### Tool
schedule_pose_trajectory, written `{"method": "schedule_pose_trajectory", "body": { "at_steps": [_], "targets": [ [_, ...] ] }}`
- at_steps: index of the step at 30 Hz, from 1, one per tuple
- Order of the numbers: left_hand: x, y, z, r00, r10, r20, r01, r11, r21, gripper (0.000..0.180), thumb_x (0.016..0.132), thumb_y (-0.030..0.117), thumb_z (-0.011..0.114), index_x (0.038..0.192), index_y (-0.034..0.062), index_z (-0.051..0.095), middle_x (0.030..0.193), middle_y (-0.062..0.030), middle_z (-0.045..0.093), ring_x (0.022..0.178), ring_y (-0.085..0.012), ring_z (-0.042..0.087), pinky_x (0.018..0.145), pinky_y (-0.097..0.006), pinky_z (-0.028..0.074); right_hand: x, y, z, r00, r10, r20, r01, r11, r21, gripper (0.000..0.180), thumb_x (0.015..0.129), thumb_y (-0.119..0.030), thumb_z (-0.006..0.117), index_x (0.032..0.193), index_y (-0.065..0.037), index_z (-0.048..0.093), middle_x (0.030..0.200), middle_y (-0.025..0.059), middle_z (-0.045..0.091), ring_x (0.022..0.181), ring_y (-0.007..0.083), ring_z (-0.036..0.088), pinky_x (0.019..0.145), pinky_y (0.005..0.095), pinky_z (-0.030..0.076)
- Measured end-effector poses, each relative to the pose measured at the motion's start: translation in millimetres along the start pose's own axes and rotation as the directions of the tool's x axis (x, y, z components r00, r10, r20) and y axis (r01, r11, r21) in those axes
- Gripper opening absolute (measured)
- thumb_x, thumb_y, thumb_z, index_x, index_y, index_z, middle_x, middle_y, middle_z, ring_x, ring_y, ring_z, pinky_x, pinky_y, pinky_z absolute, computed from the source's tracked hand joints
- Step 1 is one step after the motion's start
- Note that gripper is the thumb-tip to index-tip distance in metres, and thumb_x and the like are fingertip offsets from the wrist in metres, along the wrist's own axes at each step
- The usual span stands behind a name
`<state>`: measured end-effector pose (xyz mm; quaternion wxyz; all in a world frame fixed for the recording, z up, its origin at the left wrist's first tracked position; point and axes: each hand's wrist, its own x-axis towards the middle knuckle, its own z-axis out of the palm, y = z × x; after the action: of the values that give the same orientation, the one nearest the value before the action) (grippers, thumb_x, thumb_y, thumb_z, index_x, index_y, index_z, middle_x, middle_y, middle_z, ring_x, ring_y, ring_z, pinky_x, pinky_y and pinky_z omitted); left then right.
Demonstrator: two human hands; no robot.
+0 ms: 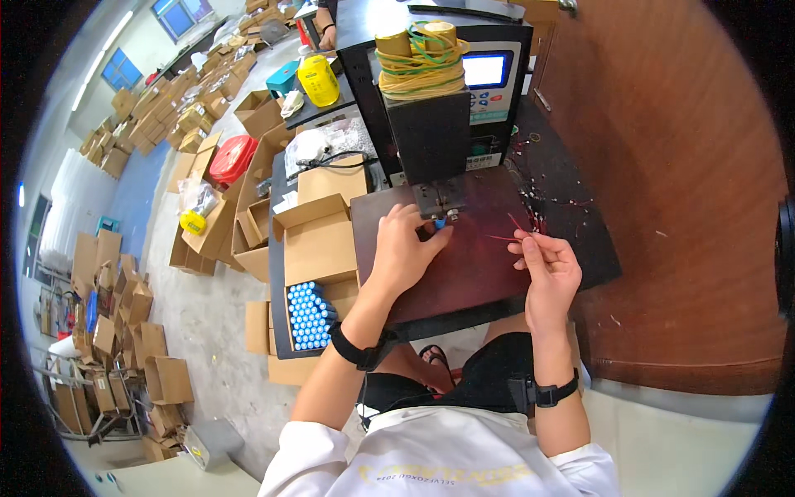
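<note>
My left hand (403, 250) is closed on a small blue cylindrical battery cell (440, 224), pinched between thumb and fingers; most of the cell is hidden. It sits right at the metal electrode tips (447, 212) of a black spot welding machine (431, 137), over the dark brown work plate (464, 282). Whether cell and tips touch, I cannot tell. To the right, my right hand (548, 269) pinches thin red wire (505, 238), its ends spreading toward the welder.
Left of the plate, a cardboard box (319, 248) holds rows of blue battery cells (310, 319). Loose red wires (537, 217) and small bits litter the black table on the right. Yellow-green cables (422, 76) wrap the welder's top. Another person's hand (328, 37) shows behind.
</note>
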<state>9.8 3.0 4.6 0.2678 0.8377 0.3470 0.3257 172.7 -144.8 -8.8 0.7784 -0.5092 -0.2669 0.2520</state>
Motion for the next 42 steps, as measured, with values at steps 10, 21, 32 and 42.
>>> {"method": "schedule_pose_trajectory", "body": {
  "at_steps": [10,21,32,42],
  "targets": [
    [1.8,2.4,-1.8,0.999,-0.005,0.038,0.004,1.000,0.027,0.024,0.080,0.019,0.078,0.100,0.0052,0.075,0.091,-0.0168,0.068,0.086,-0.0353,0.063,0.075,-0.042,0.050,-1.4,1.3,-0.5,0.999,-0.037,-0.007,0.037,0.999,-0.004,0.013,0.097,-0.006,0.068,0.107,0.001,0.064,0.106,0.0180,0.073,0.085,0.0181,0.072,0.066,0.0244,0.053],
    [2.4,-1.0,1.0,1.000,0.020,0.016,-0.020,0.999,0.036,0.021,0.081,0.018,0.076,0.098,0.0054,0.075,0.094,-0.0161,0.070,0.090,-0.0365,0.063,0.079,-0.044,0.050,-1.2,1.9,-0.4,0.999,-0.043,0.004,0.043,0.999,-0.012,0.012,0.097,-0.006,0.067,0.107,0.001,0.064,0.107,0.0183,0.073,0.085,0.0179,0.072,0.066,0.0236,0.052],
    [1.3,3.3,-0.6,1.000,0.006,0.019,-0.007,0.999,0.045,0.025,0.080,0.019,0.079,0.102,0.0068,0.074,0.092,-0.0162,0.070,0.089,-0.0355,0.063,0.078,-0.043,0.050,-0.7,-0.3,2.4,1.000,-0.025,0.002,0.026,0.998,-0.051,0.012,0.097,-0.006,0.067,0.106,0.000,0.064,0.107,0.0178,0.073,0.086,0.0177,0.072,0.067,0.0235,0.052],
    [-2.6,-5.0,1.3,0.990,-0.140,-0.025,0.138,0.987,-0.085,0.036,0.078,0.021,0.082,0.099,-0.0025,0.066,0.089,-0.0177,0.071,0.082,-0.0252,0.069,0.076,-0.035,0.052,0.4,-4.2,4.0,0.999,0.022,-0.025,-0.022,0.999,-0.033,0.012,0.097,-0.006,0.068,0.107,0.000,0.064,0.107,0.0175,0.073,0.087,0.0182,0.072,0.066,0.0236,0.052]
  ]
}}
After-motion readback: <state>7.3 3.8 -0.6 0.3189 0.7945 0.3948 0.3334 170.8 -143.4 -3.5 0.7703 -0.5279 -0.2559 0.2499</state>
